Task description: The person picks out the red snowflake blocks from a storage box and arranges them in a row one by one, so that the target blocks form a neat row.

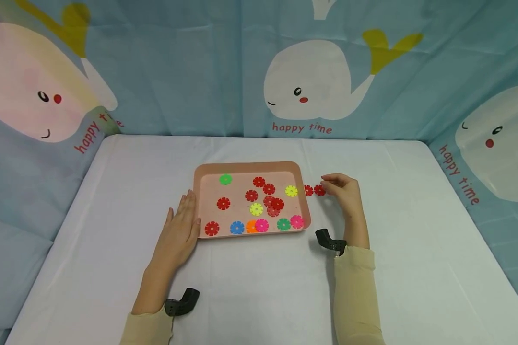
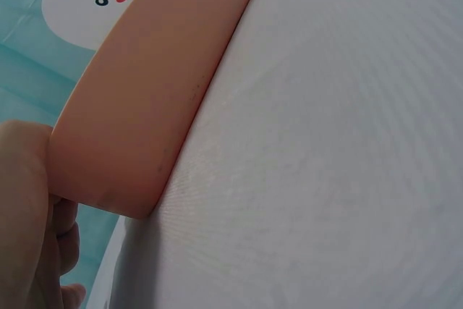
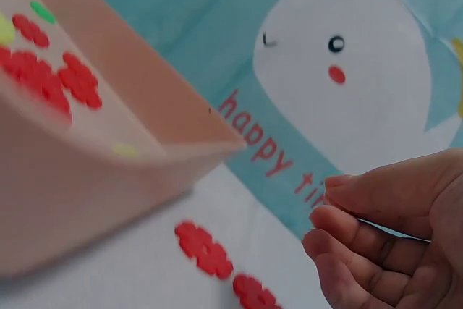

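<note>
A shallow pink tray (image 1: 250, 166) holds several flat, notched plastic discs, among them a red disc (image 1: 223, 203), a blue disc (image 1: 237, 227) and a green disc (image 1: 226, 179). My left hand (image 1: 178, 235) rests along the tray's left side with fingers straight, its thumb at the near corner. Outside the tray's right edge, two red discs, one nearer the tray (image 3: 204, 249) and one farther out (image 3: 257, 293), lie side by side on the table. My right hand (image 1: 344, 194) is just right of them, fingers loosely bent; in the right wrist view nothing shows between them.
A white cloth (image 1: 259, 287) covers the table. Blue curtains (image 1: 198, 72) with printed whales hang behind and at both sides. A black wrist mount (image 1: 183, 302) sits at the left wrist and another mount (image 1: 329, 241) at the right.
</note>
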Demonstrator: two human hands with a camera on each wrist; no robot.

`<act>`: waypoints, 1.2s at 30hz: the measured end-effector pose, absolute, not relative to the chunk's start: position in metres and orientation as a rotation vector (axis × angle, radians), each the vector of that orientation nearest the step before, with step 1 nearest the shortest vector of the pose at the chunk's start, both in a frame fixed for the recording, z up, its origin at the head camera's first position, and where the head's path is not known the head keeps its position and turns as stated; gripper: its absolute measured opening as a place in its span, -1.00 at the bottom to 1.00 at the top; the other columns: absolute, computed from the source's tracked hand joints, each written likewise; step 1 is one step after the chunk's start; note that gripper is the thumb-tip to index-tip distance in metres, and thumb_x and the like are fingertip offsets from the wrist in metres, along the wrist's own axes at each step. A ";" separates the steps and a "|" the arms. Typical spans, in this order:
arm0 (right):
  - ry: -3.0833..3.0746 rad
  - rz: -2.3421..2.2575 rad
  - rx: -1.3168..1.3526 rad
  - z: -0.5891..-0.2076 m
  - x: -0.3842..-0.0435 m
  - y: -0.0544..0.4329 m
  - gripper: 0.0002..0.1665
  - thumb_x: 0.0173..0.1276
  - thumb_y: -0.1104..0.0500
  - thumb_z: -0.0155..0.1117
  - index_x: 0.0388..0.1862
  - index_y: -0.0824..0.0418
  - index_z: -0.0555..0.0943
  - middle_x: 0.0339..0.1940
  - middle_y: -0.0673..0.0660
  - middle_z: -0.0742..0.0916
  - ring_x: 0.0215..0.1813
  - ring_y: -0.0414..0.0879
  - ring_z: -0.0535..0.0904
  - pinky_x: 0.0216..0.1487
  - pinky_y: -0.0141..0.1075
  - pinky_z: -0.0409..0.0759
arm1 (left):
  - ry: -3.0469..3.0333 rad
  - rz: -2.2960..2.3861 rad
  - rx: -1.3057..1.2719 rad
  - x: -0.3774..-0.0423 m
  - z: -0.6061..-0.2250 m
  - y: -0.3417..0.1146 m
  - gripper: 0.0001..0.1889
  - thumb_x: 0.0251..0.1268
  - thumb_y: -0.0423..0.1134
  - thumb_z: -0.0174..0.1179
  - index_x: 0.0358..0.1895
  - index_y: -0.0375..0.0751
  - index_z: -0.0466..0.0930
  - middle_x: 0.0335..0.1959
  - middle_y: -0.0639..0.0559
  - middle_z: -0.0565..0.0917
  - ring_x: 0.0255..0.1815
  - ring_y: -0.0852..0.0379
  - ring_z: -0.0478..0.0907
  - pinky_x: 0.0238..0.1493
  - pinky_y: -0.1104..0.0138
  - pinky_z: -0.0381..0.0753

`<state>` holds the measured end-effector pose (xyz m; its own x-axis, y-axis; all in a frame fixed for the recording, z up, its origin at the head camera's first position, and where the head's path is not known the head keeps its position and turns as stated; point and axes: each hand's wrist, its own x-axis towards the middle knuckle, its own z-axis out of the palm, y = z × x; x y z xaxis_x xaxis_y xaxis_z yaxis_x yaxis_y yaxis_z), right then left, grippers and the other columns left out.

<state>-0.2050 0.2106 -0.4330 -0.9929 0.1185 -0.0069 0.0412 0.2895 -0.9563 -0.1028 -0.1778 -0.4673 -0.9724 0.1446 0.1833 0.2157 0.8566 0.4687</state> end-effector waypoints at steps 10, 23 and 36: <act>-2.608 1.843 0.056 -0.414 -0.198 0.172 -0.68 0.31 0.26 0.24 -0.04 0.45 0.60 -0.22 0.27 0.66 -0.28 -0.04 0.54 -0.24 -0.33 0.55 | -2.920 -0.776 -0.260 -0.102 -0.468 -0.176 -0.35 0.46 -0.17 -0.15 0.48 -0.34 -0.12 0.49 -0.20 0.02 0.50 -0.11 -0.09 0.38 -0.15 -0.12; -2.733 1.774 0.604 -0.405 -0.178 0.083 -0.76 0.22 0.31 0.32 -0.14 0.41 0.64 -0.32 0.16 0.70 -0.26 -0.01 0.59 -0.23 -0.34 0.58 | -2.925 -0.758 -0.262 -0.100 -0.465 -0.177 -0.34 0.45 -0.15 -0.14 0.49 -0.31 -0.13 0.50 -0.16 0.00 0.50 -0.09 -0.10 0.39 -0.12 -0.13; -2.919 1.579 0.852 -0.426 -0.164 0.015 -0.83 0.20 0.25 0.36 -0.23 0.29 0.68 -0.41 0.02 0.68 -0.34 -0.17 0.55 -0.27 -0.42 0.55 | -2.922 -0.714 -0.294 -0.099 -0.461 -0.178 -0.36 0.47 -0.16 -0.16 0.48 -0.36 -0.10 0.50 -0.15 -0.02 0.49 -0.10 -0.08 0.38 -0.15 -0.12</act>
<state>-0.1645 0.0152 -0.4258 -0.8387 -0.5444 -0.0144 -0.2858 0.4625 -0.8393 -0.0991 -0.1784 -0.4612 -0.9741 0.1592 0.1608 0.2154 0.8698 0.4439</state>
